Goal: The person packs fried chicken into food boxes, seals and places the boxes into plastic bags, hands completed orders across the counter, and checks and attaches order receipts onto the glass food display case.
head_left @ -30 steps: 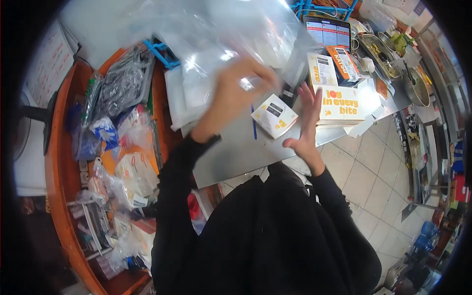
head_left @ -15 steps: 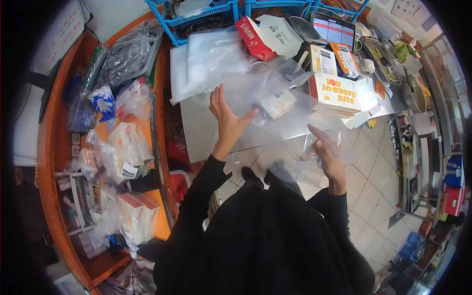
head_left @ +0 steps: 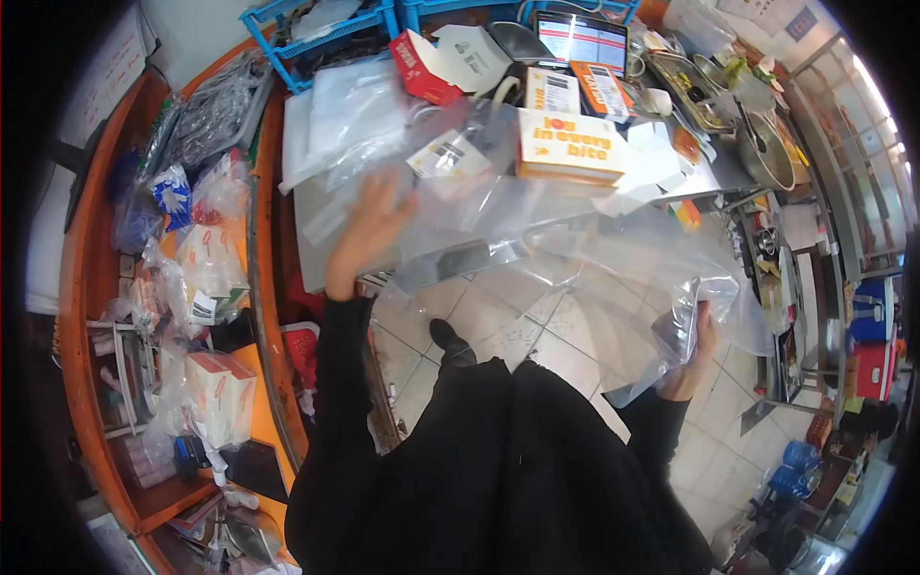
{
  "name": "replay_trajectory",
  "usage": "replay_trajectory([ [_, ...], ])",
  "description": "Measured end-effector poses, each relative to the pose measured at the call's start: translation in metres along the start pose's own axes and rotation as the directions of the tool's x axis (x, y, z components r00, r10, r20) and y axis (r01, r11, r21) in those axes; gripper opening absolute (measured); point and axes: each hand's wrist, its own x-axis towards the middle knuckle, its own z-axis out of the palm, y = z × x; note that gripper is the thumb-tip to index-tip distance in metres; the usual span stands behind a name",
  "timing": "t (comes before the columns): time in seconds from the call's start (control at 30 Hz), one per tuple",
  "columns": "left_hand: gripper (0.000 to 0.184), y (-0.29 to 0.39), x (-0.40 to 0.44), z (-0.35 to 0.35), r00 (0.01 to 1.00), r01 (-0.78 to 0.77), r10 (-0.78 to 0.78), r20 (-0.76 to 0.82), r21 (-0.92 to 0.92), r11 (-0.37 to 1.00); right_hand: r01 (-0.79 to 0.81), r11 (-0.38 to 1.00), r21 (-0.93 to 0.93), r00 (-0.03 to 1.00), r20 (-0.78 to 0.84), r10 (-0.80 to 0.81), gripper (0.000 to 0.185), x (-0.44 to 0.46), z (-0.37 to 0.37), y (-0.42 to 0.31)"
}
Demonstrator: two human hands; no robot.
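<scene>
A large clear plastic bag [head_left: 604, 264] stretches across the front of the table and hangs over the floor on the right. My right hand [head_left: 700, 353] is closed on its bunched edge, low on the right. Blurred by motion, my left hand [head_left: 372, 230] is over the table's front left, fingers apart, near the bag's left part; whether it touches the plastic I cannot tell. A small white labelled box [head_left: 448, 161] shows beside that hand, partly behind plastic. Behind it lies a stack of clear plastic bags [head_left: 350, 110].
A yellow-and-white box [head_left: 570, 149], an orange box [head_left: 602, 91] and an open red-and-white carton [head_left: 446, 62] stand on the table [head_left: 321, 254]. Behind are a tablet [head_left: 582, 43] and blue baskets [head_left: 331, 38]. An orange shelf [head_left: 91, 374] with bagged boxes is on the left.
My right hand has moved right and down, drawing the plastic bag out wide. My left hand has shifted left. The view has turned, so the table's contents appear farther left.
</scene>
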Motion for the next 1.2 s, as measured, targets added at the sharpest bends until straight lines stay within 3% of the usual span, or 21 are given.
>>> replay_trajectory([
  [0.03, 0.076, 0.016, -0.013, 0.010, 0.928, -0.205, 0.317, 0.193, -0.446, 0.871, -0.003, 1.000, -0.005, 1.000, -0.003, 0.003, 0.031, -0.003, -0.011, -0.002],
  [0.1, 0.074, 0.054, -0.045, 0.058, 0.738, -0.496, 0.641, 0.211, -0.476, 0.727, -0.115, 0.992, 0.053, 0.992, 0.056, 0.112, 0.035, -0.007, -0.033, -0.005],
  [0.17, 0.057, 0.110, -0.069, 0.101, 0.840, 0.027, 0.460, 0.289, -0.868, 0.496, -0.169, 0.982, 0.086, 0.982, 0.094, 0.161, 0.041, -0.006, -0.051, -0.003],
  [0.27, 0.035, 0.128, -0.076, 0.142, 0.901, 0.378, 0.155, 0.406, -0.908, 0.181, -0.202, 0.953, 0.225, 0.979, 0.081, 0.188, 0.038, 0.003, -0.085, 0.005],
  [0.37, 0.021, 0.131, -0.080, 0.153, 0.886, 0.449, 0.030, 0.463, -0.872, 0.194, -0.213, 0.974, 0.071, 0.973, 0.106, 0.205, 0.035, 0.022, -0.116, 0.003],
  [0.4, 0.021, 0.133, -0.080, 0.160, 0.885, 0.451, 0.033, 0.465, -0.871, 0.193, -0.230, 0.883, -0.408, 0.963, 0.038, 0.268, 0.034, 0.033, -0.124, 0.002],
  [0.43, 0.021, 0.133, -0.081, 0.170, 0.886, 0.451, -0.013, 0.464, -0.852, 0.265, -0.219, 0.576, -0.787, 0.955, -0.052, 0.292, 0.032, 0.038, -0.131, 0.003],
  [0.47, 0.021, 0.133, -0.082, 0.178, 0.887, 0.450, -0.059, 0.458, -0.828, 0.335, -0.219, 0.575, -0.788, 0.955, -0.053, 0.291, 0.032, 0.037, -0.140, 0.014],
  [0.5, 0.021, 0.134, -0.084, 0.190, 0.889, 0.445, -0.057, 0.453, -0.831, 0.334, 0.122, 0.450, -0.885, 0.986, 0.055, -0.159, 0.030, 0.037, -0.150, 0.032],
  [0.53, 0.023, 0.140, -0.086, 0.204, 0.897, 0.421, 0.001, 0.443, -0.854, 0.306, 0.384, 0.175, -0.907, 0.800, 0.232, -0.553, 0.028, 0.037, -0.154, 0.040],
  [0.57, 0.026, 0.149, -0.089, 0.215, 0.901, 0.401, 0.057, 0.431, -0.873, 0.277, 0.287, 0.577, -0.765, 0.956, 0.192, -0.221, 0.024, 0.022, -0.136, 0.029],
  [0.67, 0.038, 0.178, -0.105, 0.239, 0.854, 0.261, 0.296, 0.428, -0.844, 0.468, 0.234, 0.579, -0.781, 0.799, 0.494, 0.344, 0.025, -0.011, -0.104, 0.047],
  [0.73, 0.039, 0.193, -0.112, 0.243, 0.886, 0.350, 0.169, 0.433, -0.861, 0.370, 0.287, 0.518, -0.806, 0.686, 0.550, 0.476, 0.022, -0.003, -0.112, 0.063],
  [0.8, 0.034, 0.193, -0.103, 0.231, 0.939, 0.343, -0.081, 0.334, -0.890, 0.299, 0.756, 0.197, -0.624, 0.654, 0.736, -0.175, 0.020, 0.036, -0.166, 0.081],
  [0.83, 0.034, 0.173, -0.094, 0.217, 0.948, 0.313, -0.044, 0.317, -0.892, 0.328, 0.568, 0.138, -0.811, 0.823, 0.559, -0.101, 0.019, 0.057, -0.181, 0.043],
  [0.87, 0.034, 0.156, -0.083, 0.205, 0.954, 0.281, -0.002, 0.299, -0.893, 0.352, 0.549, 0.291, -0.783, 0.836, 0.519, -0.181, 0.020, 0.064, -0.180, 0.019],
  [0.93, 0.035, 0.166, -0.072, 0.184, 0.980, 0.198, -0.023, 0.198, -0.949, 0.244, 0.565, -0.003, -0.825, 0.761, 0.522, -0.385, 0.026, 0.088, -0.185, 0.006],
  [1.0, 0.035, 0.170, -0.061, 0.171, 0.994, 0.108, -0.046, 0.103, -0.984, 0.141, 0.518, 0.016, -0.855, 0.802, 0.479, -0.357, 0.030, 0.101, -0.175, 0.028],
  [1.1, 0.024, 0.165, -0.044, 0.161, 0.891, -0.411, 0.137, -0.433, -0.641, 0.648, 0.408, 0.187, -0.894, 0.906, 0.372, -0.200, 0.040, 0.098, -0.140, 0.051],
  [1.13, 0.024, 0.165, -0.046, 0.160, 0.887, -0.414, 0.130, -0.443, -0.639, 0.648, 0.388, 0.282, -0.878, 0.913, 0.409, 0.017, 0.041, 0.096, -0.135, 0.066],
  [1.2, 0.027, 0.168, -0.059, 0.164, 0.847, -0.461, 0.395, -0.355, -0.122, 0.879, 0.314, 0.725, -0.613, 0.750, 0.628, 0.206, 0.032, 0.071, -0.100, 0.078],
])
